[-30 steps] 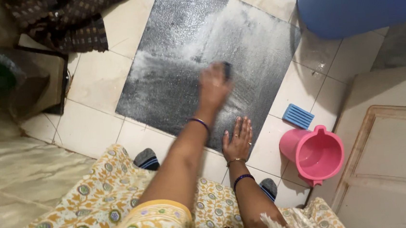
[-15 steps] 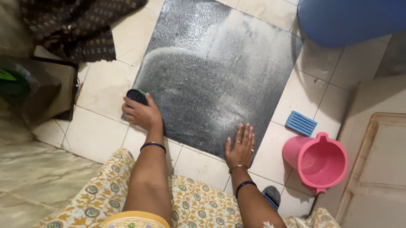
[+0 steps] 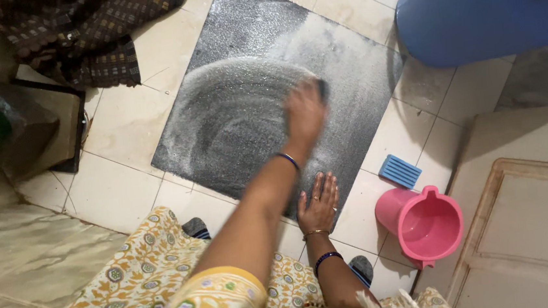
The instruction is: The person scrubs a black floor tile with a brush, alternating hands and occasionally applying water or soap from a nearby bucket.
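Half of the blue tub (image 3: pixel 484 7) is cut off top right. Soapy dark stone slab (image 3: pixel 263 102) lies on the tiled floor (image 3: pixel 121 114). Pink mug (image 3: pixel 423 224) sits near its corner. Left hand (image 3: pixel 303 116), blurred, fingers clamped on a mostly hidden scrubber (image 3: pixel 322 89); right hand (image 3: pixel 319 202) flat, fingers apart, on the slab's edge.

Your left hand (image 3: pixel 303 116) grips a dark scrubber (image 3: pixel 322 89) pressed on the soapy dark stone slab (image 3: pixel 244 110) — blurred, towards the slab's right half. Your right hand (image 3: pixel 319 204) lies flat, fingers spread, on the slab's near corner. Right of the slab sit a blue soap tray (image 3: pixel 400 171) and a pink mug (image 3: pixel 423 225) — beyond the slab's far right edge, a blue tub (image 3: pixel 484 7). Left of the slab lies a brown checked cloth (image 3: pixel 88 25).
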